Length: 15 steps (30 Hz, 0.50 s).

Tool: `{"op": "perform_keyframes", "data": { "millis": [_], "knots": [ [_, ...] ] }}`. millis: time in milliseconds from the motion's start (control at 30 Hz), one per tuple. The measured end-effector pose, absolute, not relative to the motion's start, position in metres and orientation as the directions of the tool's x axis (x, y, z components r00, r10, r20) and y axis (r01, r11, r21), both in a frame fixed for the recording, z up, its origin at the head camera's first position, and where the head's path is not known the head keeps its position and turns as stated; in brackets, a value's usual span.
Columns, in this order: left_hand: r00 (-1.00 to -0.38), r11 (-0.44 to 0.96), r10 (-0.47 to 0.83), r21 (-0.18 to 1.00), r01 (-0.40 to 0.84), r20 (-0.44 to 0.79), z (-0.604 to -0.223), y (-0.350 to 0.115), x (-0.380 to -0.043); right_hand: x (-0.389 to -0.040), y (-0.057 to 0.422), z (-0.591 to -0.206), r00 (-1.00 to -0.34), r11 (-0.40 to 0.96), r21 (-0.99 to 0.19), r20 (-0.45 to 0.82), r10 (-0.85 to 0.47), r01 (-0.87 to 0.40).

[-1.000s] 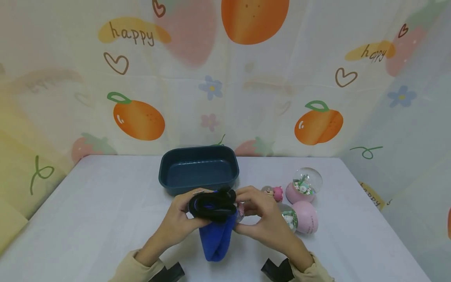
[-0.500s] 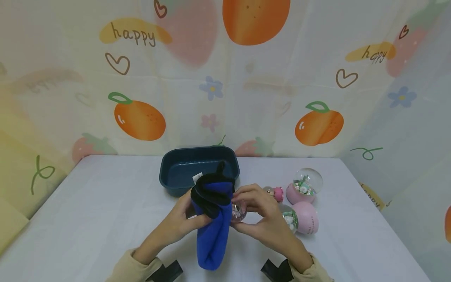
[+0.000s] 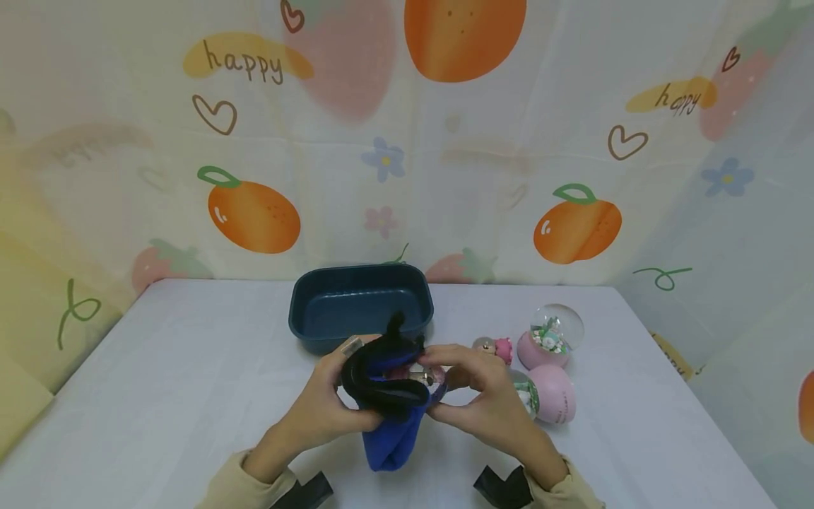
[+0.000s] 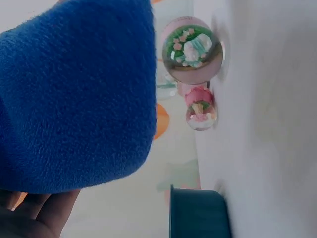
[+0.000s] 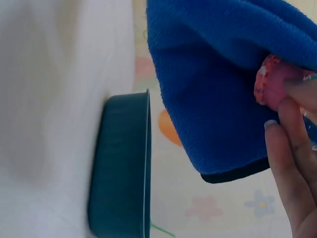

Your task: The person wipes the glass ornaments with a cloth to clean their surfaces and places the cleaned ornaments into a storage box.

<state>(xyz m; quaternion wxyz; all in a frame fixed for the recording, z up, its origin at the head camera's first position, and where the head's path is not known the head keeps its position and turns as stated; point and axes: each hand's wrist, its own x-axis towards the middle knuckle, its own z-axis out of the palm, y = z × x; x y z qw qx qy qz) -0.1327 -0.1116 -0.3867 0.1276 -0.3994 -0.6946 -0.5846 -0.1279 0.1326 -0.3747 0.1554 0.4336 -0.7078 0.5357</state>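
Observation:
My left hand (image 3: 324,403) grips a folded blue plush cloth (image 3: 389,447) with a black edge, held above the table in front of me. Its thumb lies on the near side. With my right hand (image 3: 486,392) I hold a small snow globe (image 3: 437,376) against the cloth, at its right side. In the right wrist view, my fingers pinch the globe's pink base (image 5: 273,85), which is partly tucked in a blue fold. The cloth covers part of the globe. The left wrist view is largely filled by the cloth (image 4: 84,99), with curled fingers (image 4: 54,208) below it.
A dark teal tray (image 3: 304,325) stands behind my hands. On the right are a small pink-based snow globe (image 3: 502,350), a larger upright one (image 3: 543,353) and another lying on its side (image 3: 555,394). A printed cloth hangs behind the white table (image 3: 191,367).
The cloth tipped up, showing more of its blue side, then folded back down. The small globe has turned within its folds, between both hands. Tray and other globes stay put.

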Motion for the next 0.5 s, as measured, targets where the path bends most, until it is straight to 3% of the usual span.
{"op": "perform_keyframes", "data": {
  "millis": [167, 333, 500],
  "knots": [
    [-0.619, 0.043, 0.366, 0.652, 0.757, 0.694, -0.3878, -0.1102, -0.1355, -0.1279, 0.1305, -0.3747, -0.556, 0.053, -0.609, 0.682, -0.476, -0.792],
    [-0.673, 0.094, 0.271, 0.677, 0.73, 0.688, -0.3885, -0.1123, -0.1351, -0.1245, 0.1289, -0.3739, -0.567, 0.095, -0.61, 0.652, -0.503, -0.787],
    [-0.712, -0.009, 0.395, 0.778, 0.628, 0.58, -0.3872, -0.1157, -0.1362, -0.1247, 0.1281, -0.3749, -0.571, 0.101, -0.606, 0.661, -0.487, -0.789]
  ]
}}
